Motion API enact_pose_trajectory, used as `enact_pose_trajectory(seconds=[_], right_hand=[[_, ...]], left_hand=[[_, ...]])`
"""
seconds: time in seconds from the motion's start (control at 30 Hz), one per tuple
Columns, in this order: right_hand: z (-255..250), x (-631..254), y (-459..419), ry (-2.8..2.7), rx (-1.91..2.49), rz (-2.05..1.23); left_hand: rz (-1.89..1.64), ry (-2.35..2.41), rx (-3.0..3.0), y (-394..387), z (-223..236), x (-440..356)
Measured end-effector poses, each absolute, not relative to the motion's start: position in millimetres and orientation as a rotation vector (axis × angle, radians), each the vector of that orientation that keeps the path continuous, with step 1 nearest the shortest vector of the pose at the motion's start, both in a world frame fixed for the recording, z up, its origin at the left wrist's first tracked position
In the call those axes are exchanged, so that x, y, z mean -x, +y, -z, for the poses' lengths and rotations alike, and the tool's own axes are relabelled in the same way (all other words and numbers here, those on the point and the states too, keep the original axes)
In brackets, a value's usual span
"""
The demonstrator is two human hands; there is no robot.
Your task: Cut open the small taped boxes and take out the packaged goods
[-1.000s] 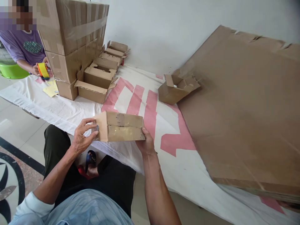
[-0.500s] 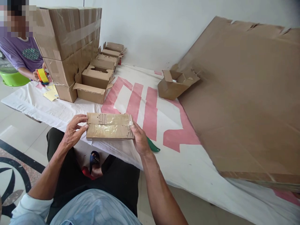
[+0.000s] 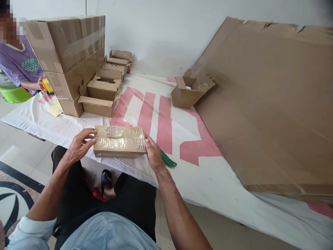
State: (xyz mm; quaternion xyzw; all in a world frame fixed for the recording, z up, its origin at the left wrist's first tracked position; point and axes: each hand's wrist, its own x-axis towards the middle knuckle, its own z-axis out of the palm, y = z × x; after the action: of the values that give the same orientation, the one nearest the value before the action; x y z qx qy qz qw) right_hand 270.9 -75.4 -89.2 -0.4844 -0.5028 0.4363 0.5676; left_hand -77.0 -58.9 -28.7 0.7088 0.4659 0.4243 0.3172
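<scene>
Fingers (image 3: 88, 131) on box (image 3: 120, 141), open cartons (image 3: 103, 92) beyond

Your work surface is a long table covered with a white cloth printed with pink shapes (image 3: 215, 180); it runs diagonally from left to lower right of the frame. At upper left, you have a stack of taped brown cardboard boxes (image 3: 71, 66) standing on it. Immediately right of this stack, note the row of open brown cardboard boxes (image 3: 100, 107). Pale yellow paper slips (image 3: 55, 110) lie at the stack's left foot. Right of upper centre, locate one small open brown cardboard box (image 3: 183, 99), beside the large flat brown cardboard sheet (image 3: 273, 111) filling the right side. Just below centre, observe a curved green object (image 3: 169, 161), partly hidden.
</scene>
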Motion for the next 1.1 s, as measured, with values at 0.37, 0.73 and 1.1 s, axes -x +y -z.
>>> enact_pose_trajectory(seconds=[0.37, 0.73, 1.1], right_hand=[[86.1, -276.1, -72.9, -1.152, 1.134, -1.002], [87.5, -288.4, -69.9, -1.052, 1.119, -1.212], [80.6, -288.9, -66.6, -1.098, 1.110, -1.165]], left_hand=[[-1.083, 1.247, -1.819, -56.9, 24.6, 77.4], [-1.065, 1.284, -1.745, -46.0, 29.4, 78.5], [-1.056, 1.221, -1.792, -30.6, 30.2, 83.9]])
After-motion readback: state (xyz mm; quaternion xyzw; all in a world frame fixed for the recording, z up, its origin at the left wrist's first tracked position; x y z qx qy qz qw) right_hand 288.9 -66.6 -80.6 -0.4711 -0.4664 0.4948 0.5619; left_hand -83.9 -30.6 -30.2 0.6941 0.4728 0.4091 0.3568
